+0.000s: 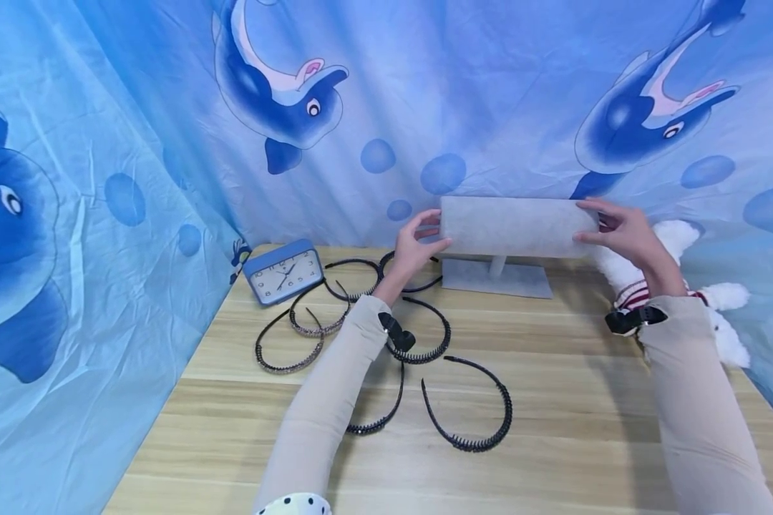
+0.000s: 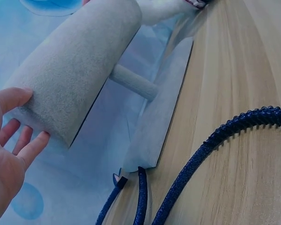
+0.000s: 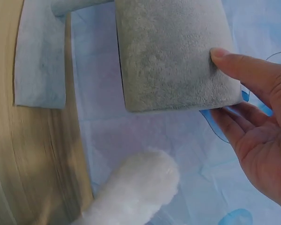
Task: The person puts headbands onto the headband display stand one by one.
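Observation:
A grey velvety display stand (image 1: 512,227) with a thick horizontal bar, a short post and a flat base (image 1: 522,280) is at the back of the table. My left hand (image 1: 417,250) holds the left end of the bar. In the left wrist view its thumb presses the bar's face and the fingers curl at the end. The right hand (image 1: 625,230) grips the opposite end, thumb on the front and fingers behind, as the right wrist view shows. The base lies flat at the rear edge. Black toothed headbands (image 1: 507,411) lie nearest the left forearm.
Several more headbands, some with sparkly beads (image 1: 285,370), spread over the wooden table (image 1: 554,458) on the left. A blue clock (image 1: 286,275) stands at the back left. Beside the right forearm is a white plush toy (image 1: 675,237). A blue dolphin-print curtain (image 1: 509,93) hangs behind.

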A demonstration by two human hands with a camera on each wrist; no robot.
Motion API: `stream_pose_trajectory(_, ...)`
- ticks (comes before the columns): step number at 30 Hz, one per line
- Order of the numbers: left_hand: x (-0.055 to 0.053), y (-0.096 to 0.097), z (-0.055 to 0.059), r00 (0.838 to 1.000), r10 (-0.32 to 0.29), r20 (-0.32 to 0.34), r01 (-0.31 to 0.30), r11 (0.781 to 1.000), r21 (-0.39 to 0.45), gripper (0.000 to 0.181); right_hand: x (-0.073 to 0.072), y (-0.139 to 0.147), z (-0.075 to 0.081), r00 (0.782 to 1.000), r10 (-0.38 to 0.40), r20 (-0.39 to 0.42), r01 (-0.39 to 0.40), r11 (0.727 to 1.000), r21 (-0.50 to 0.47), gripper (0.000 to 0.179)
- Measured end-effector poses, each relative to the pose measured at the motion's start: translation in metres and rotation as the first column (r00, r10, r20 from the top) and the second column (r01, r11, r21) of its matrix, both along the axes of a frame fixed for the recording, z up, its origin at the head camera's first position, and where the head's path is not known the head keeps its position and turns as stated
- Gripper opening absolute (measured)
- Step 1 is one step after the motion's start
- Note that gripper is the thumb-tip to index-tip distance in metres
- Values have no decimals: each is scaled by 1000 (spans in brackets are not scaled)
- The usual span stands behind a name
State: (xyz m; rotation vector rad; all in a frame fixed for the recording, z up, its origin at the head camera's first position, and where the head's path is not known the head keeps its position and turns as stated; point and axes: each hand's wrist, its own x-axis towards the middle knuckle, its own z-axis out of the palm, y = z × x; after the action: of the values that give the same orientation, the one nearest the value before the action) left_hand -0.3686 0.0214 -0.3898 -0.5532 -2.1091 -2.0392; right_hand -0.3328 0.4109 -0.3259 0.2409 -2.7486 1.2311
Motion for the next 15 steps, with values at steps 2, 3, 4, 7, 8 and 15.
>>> stream_pose_trajectory(2,0,-1,-1,1000,-5,0,5,1000,-5,58,1,0,0,1000,2,-10,-1,1000,27,70)
stream_pose_trajectory(3,0,-1,-1,1000,-8,-2,8,1000,-10,58,1,0,0,1000,2,-13,-1,999,46,70)
stream_pose_trajectory(4,0,-2,-2,1000,-14,-7,13,1000,-12,58,2,0,-1,1000,5,-18,-4,998,61,71)
stream_pose_trajectory(7,0,-3,-3,999,-22,-31,22,1000,-23,57,3,-1,0,1000,17,-24,-15,996,92,73)
stream_pose_trajectory(8,1,-3,-4,999,-25,-40,24,999,-22,57,3,-1,1,999,19,-26,-16,995,102,73)
stream_pose_trajectory(15,-2,-4,-5,997,-35,-69,33,999,-32,58,1,-3,8,1000,22,-7,-21,993,120,74)
